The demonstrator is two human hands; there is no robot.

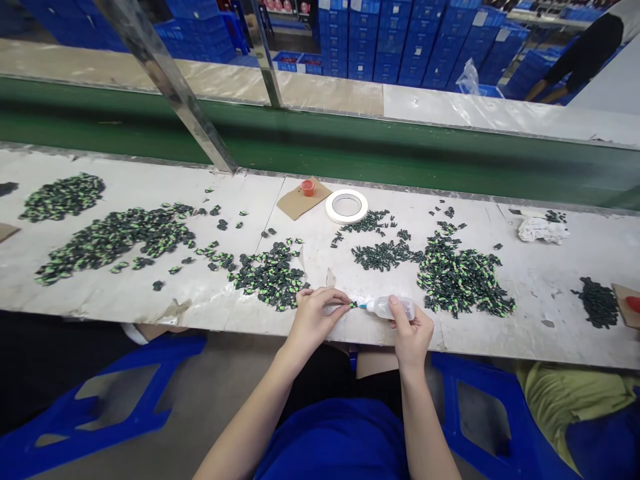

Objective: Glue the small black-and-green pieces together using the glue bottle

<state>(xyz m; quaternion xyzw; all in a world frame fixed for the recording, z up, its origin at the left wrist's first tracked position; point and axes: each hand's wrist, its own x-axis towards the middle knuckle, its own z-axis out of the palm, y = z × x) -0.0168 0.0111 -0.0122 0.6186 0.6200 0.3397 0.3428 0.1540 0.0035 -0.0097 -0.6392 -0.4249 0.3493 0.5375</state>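
My left hand [316, 313] pinches a small black-and-green part [353, 305] at the near edge of the white workbench [530, 280]. My right hand [411, 328] is wrapped round a small clear squeeze bottle [387, 307], lying on its side with its blue nozzle touching that part. A pile of the same black-and-green parts [270, 273] lies just left of my left hand. A bigger pile [463, 277] sits right of the bottle. A darker small pile [383, 255] lies behind the hands.
A roll of white tape [347, 205] and a red cap on cardboard [307, 187] sit at the back. More part piles [115, 237] spread left, a dark pile [599, 301] far right, a crumpled cloth [543, 229]. A green conveyor [350, 143] runs behind. Blue stools [475, 400] flank my legs.
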